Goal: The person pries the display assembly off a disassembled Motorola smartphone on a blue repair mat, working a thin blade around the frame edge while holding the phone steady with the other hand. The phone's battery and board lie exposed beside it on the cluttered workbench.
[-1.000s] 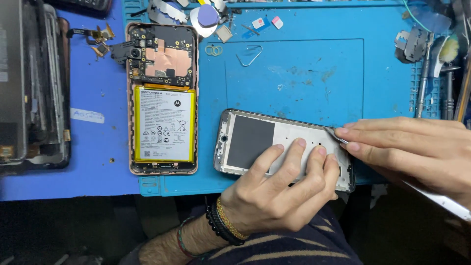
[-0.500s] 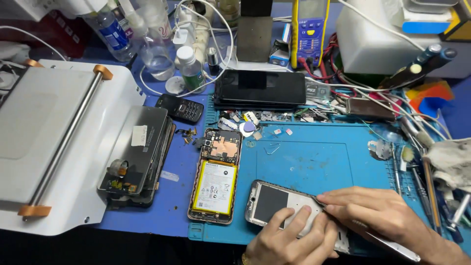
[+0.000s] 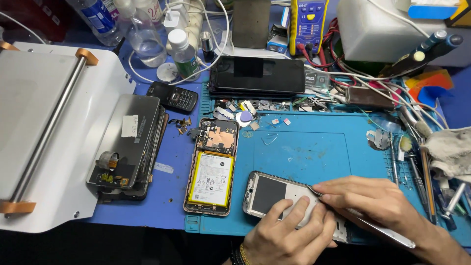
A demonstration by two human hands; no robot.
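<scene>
We count two hands, left [image 3: 287, 235] and right [image 3: 378, 201], one phone frame [image 3: 267, 194] beneath them, one opened phone [image 3: 211, 167] beside it, three clear bottles [image 3: 142, 34] beyond.

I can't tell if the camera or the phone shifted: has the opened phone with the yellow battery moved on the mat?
No. The opened phone still straddles the left edge of the blue mat, at the same spot; only the camera view changed.

The work mat [image 3: 314, 152] is bright blue. The opened phone [image 3: 212, 167] shows a yellow battery under a dark board with copper patches. The back cover [image 3: 274, 194] is silver-grey with a dark grey panel. The meter [image 3: 308, 27] is yellow and blue, the machine [image 3: 59, 137] white with orange ends.
</scene>
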